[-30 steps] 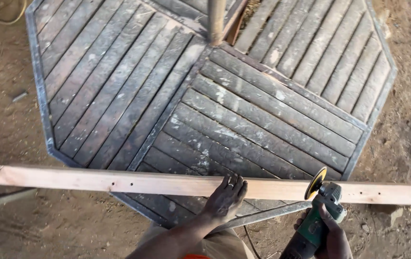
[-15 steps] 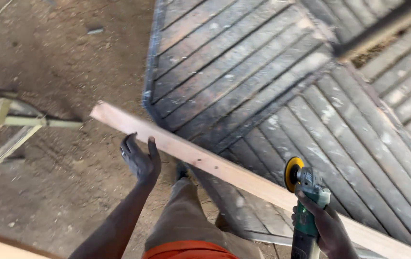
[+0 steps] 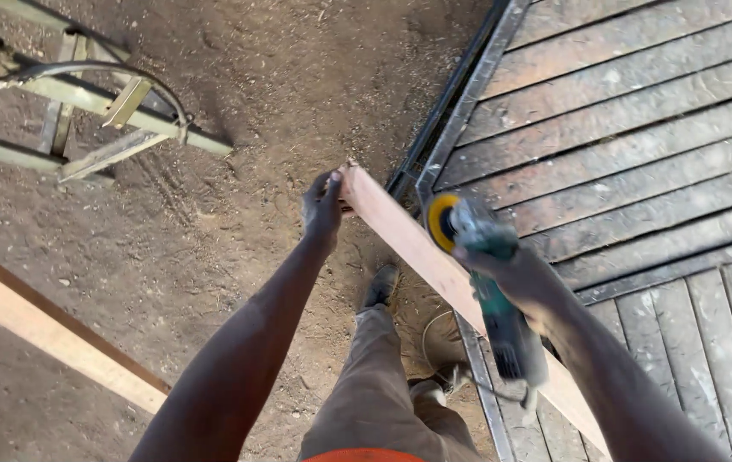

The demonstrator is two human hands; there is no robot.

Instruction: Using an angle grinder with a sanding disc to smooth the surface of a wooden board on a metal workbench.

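Head view: an angle grinder is clasped in the right hand over the wooden plank. Farther left, the plank's end, earlier untouched, is now gripped by the left hand, beside the slatted metal panel.

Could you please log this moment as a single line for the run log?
left hand: grips end of wooden plank | right hand: holds angle grinder above plank | plank: across slatted panel's metal frame

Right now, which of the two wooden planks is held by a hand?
The plank beside the slatted panel; the left hand grips its end. The other plank lies untouched.
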